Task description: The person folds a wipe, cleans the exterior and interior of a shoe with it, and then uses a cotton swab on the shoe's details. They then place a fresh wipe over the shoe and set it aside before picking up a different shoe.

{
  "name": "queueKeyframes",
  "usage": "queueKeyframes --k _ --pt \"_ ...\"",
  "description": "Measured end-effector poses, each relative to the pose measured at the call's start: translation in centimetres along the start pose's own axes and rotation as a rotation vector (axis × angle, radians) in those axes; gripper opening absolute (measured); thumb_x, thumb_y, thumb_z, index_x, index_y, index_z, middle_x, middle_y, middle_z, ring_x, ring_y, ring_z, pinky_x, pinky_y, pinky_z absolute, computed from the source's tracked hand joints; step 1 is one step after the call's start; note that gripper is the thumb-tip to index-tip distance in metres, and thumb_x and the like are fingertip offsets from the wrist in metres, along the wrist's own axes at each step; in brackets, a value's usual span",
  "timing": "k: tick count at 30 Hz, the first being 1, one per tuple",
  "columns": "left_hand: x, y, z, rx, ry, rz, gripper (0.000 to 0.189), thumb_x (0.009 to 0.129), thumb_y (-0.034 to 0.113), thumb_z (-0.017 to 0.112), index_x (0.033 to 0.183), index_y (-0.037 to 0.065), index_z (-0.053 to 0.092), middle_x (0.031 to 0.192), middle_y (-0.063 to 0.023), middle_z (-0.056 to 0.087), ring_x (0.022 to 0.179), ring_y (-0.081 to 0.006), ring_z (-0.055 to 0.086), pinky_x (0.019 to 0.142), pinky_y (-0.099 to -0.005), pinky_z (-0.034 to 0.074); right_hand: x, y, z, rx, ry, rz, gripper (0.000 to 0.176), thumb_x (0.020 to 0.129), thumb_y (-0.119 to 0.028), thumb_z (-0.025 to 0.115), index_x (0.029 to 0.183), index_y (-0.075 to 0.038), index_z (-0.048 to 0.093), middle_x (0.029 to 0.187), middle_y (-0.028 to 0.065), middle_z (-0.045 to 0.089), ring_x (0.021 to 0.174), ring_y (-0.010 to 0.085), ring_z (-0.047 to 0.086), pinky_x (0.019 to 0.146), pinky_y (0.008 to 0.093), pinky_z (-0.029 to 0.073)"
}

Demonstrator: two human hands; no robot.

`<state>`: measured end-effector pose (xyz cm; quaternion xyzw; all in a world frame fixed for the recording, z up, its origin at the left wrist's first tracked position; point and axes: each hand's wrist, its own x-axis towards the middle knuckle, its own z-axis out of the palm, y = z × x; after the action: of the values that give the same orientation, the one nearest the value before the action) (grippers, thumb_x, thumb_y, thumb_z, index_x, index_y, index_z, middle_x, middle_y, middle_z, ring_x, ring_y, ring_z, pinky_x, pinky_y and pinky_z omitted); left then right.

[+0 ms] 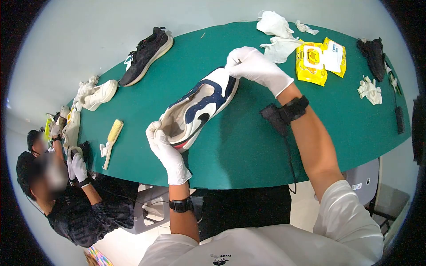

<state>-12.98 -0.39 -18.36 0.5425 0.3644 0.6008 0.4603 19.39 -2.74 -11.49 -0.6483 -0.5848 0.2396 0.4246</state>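
Note:
A white and navy sneaker [199, 106] with a black swoosh lies tilted between my two gloved hands above the green table. My left hand [166, 153] grips its heel at the lower left, fingers wrapped round the collar. At the toe, my right hand [255, 68] is closed in a white glove; whether a cloth is pinched under its fingers is too small to tell. The shoe's opening faces up, showing a beige lining. Both wrists wear black straps.
The green table [253, 155] holds a brush [114, 133], a black sneaker [148, 55], a white shoe [101, 95], yellow wipes packs [312, 62], crumpled cloths [275, 24] and a dark shoe [375, 57]. Two people [80, 217] work at the left. A cable hangs from my right wrist.

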Motion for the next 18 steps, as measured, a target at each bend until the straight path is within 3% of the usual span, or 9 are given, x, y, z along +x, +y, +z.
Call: queueKeyframes --k 2,5,7,10,13,15,17,18 --pt "-0.1 0.0 0.0 -0.034 -0.034 -0.002 0.019 0.103 0.015 0.052 0.118 0.003 0.054 0.119 -0.0087 0.058 0.111 -0.0173 0.055 0.101 -0.0323 0.042 0.2 0.0 0.6 0.017 0.031 -0.057 0.017 0.076 -0.019 0.068 0.083 -0.004 0.071 0.086 0.0140 0.067 0.084 0.0263 0.066 0.076 0.0345 0.052" --pt "0.2 0.1 -0.8 -0.047 -0.097 -0.028 0.020 0.103 0.012 0.053 0.121 0.004 0.053 0.124 -0.0098 0.060 0.111 -0.0165 0.056 0.100 -0.0308 0.043 0.6 0.1 1.5 0.118 0.050 -0.094 0.008 0.079 -0.009 0.067 0.084 -0.003 0.067 0.084 0.0026 0.062 0.079 0.0111 0.058 0.073 0.0265 0.048" --pt "0.3 0.8 -0.8 -0.059 -0.161 -0.013 0.022 0.102 0.009 0.053 0.124 0.005 0.052 0.128 -0.0113 0.060 0.111 -0.0152 0.057 0.098 -0.0280 0.045 0.8 0.4 1.9 0.066 0.090 -0.143 0.009 0.080 -0.010 0.066 0.086 -0.003 0.067 0.085 0.0041 0.063 0.080 0.0133 0.060 0.075 0.0278 0.049" --pt "0.7 1.4 -1.1 0.035 -0.108 -0.115 0.026 0.101 0.009 0.057 0.126 0.004 0.051 0.122 -0.0085 0.060 0.098 -0.0132 0.058 0.088 -0.0280 0.049 0.8 0.5 2.1 -0.028 0.147 -0.179 0.014 0.082 -0.014 0.066 0.090 -0.002 0.067 0.087 0.0088 0.065 0.083 0.0187 0.063 0.077 0.0311 0.050" --pt "3.0 1.7 -1.3 0.352 0.011 -0.067 0.025 0.101 0.019 0.062 0.116 0.000 0.057 0.108 -0.0076 0.063 0.089 -0.0125 0.057 0.083 -0.0280 0.049 0.5 0.2 1.2 0.003 0.064 -0.084 0.016 0.080 -0.018 0.067 0.084 -0.002 0.067 0.082 0.0108 0.065 0.079 0.0217 0.063 0.075 0.0327 0.050" --pt "6.6 1.3 -2.8 0.545 0.039 -0.024 0.032 0.099 0.028 0.065 0.106 -0.003 0.062 0.094 -0.0075 0.066 0.084 -0.0135 0.057 0.081 -0.0289 0.049 0.4 0.5 0.7 -0.134 -0.044 -0.078 0.016 0.078 -0.018 0.067 0.081 -0.002 0.067 0.077 0.0100 0.065 0.075 0.0209 0.062 0.072 0.0329 0.050" --pt "10.9 1.2 -3.4 0.536 -0.022 -0.197 0.036 0.098 0.034 0.066 0.101 -0.002 0.064 0.088 -0.0054 0.066 0.076 -0.0111 0.057 0.070 -0.0279 0.050 0.3 0.3 0.5 -0.200 -0.108 -0.111 0.014 0.074 -0.016 0.068 0.076 -0.002 0.067 0.069 0.0075 0.063 0.066 0.0182 0.058 0.065 0.0328 0.048" --pt "12.9 1.7 -3.2 0.536 -0.078 -0.334 0.037 0.098 0.035 0.067 0.101 -0.002 0.066 0.087 -0.0049 0.066 0.074 -0.0098 0.057 0.066 -0.0268 0.049 0.4 0.5 0.9 -0.119 -0.136 -0.104 0.015 0.071 -0.017 0.060 0.074 -0.004 0.068 0.071 0.0171 0.063 0.066 0.0260 0.062 0.063 0.0378 0.049"
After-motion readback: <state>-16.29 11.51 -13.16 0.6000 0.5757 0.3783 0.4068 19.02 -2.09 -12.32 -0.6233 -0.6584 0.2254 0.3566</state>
